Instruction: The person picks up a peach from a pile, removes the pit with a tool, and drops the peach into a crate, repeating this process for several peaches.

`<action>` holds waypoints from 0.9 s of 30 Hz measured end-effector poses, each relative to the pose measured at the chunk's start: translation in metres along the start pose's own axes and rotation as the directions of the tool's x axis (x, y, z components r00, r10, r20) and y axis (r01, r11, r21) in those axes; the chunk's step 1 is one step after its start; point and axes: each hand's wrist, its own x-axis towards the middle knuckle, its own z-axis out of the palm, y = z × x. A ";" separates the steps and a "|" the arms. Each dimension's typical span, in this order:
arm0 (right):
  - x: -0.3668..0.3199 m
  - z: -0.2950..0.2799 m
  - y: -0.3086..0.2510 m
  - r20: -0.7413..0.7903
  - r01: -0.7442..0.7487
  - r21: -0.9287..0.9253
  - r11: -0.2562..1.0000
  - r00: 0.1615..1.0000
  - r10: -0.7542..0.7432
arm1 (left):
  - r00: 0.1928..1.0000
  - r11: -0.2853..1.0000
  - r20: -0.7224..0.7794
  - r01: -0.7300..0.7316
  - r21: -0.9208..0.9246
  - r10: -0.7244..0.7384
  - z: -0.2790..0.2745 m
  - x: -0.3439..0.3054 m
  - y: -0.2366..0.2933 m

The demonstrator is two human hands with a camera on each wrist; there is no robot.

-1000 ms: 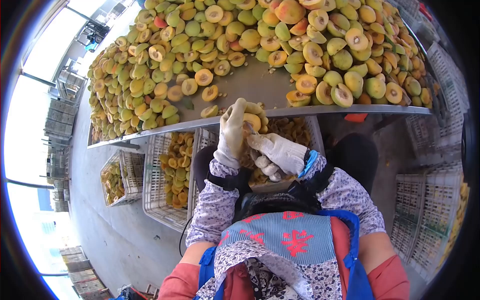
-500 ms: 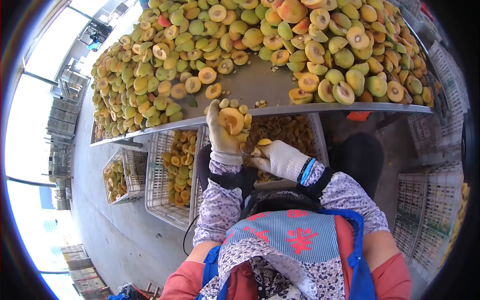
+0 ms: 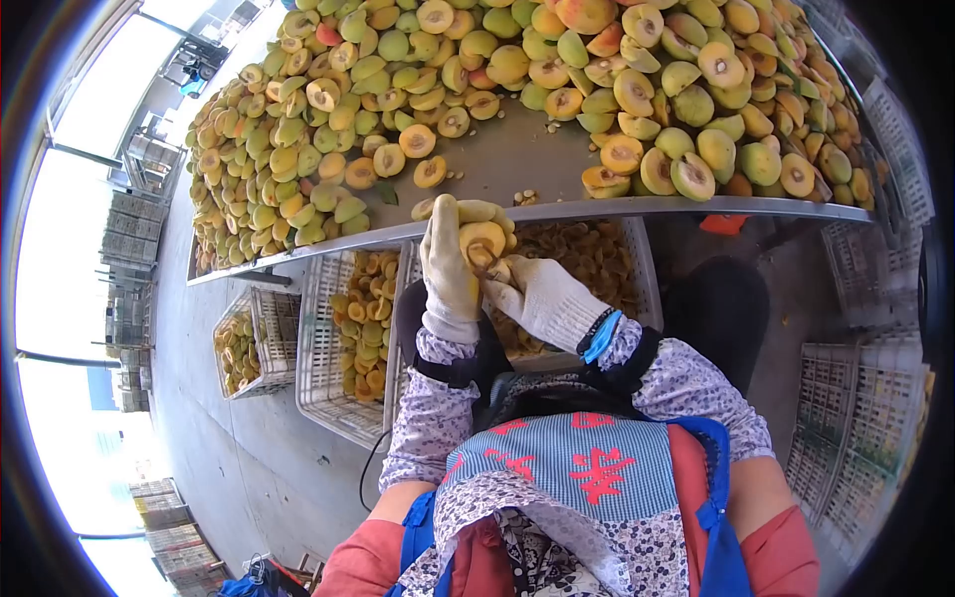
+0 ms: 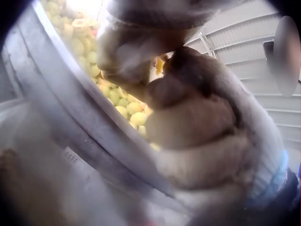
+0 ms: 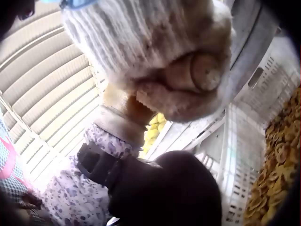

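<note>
In the head view, my gloved left hand (image 3: 453,274) holds a yellow peach half (image 3: 481,244) with its cut face up, just in front of the metal table edge. My gloved right hand (image 3: 545,300) meets it from the right, thumb and fingertips at the fruit's lower edge. In the right wrist view, the right hand's fingers curl round a tool whose round handle end (image 5: 205,72) sticks out of the fist; its working end is hidden. The left wrist view is blurred and shows the same curled right fingers (image 4: 197,122).
Halved peaches (image 3: 328,149) are heaped across the metal table (image 3: 527,164), some showing pits. Beneath the table edge stands a crate (image 3: 642,269) of orange-brown pieces. More fruit fills the crates (image 3: 310,348) at the left; stacked crates (image 3: 846,418) stand at the right.
The left hand turned the peach half's cut face upward, then drew its fingers in round it. The right hand dropped slightly away from the fruit, then came back up to its edge.
</note>
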 end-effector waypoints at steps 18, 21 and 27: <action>-0.019 -0.029 0.016 -0.014 -0.104 -0.347 0.932 0.994 0.106 | 0.867 0.935 -0.477 0.042 0.351 0.140 -0.132 0.004 0.017; -0.016 -0.026 0.013 0.001 -0.089 -0.338 0.937 0.995 0.095 | 0.832 0.111 -0.389 0.377 0.919 0.395 -0.172 0.012 0.026; -0.006 -0.019 0.007 0.005 -0.096 -0.306 0.947 0.995 0.102 | 0.973 0.047 -0.228 0.230 0.972 -0.044 -0.090 0.078 0.011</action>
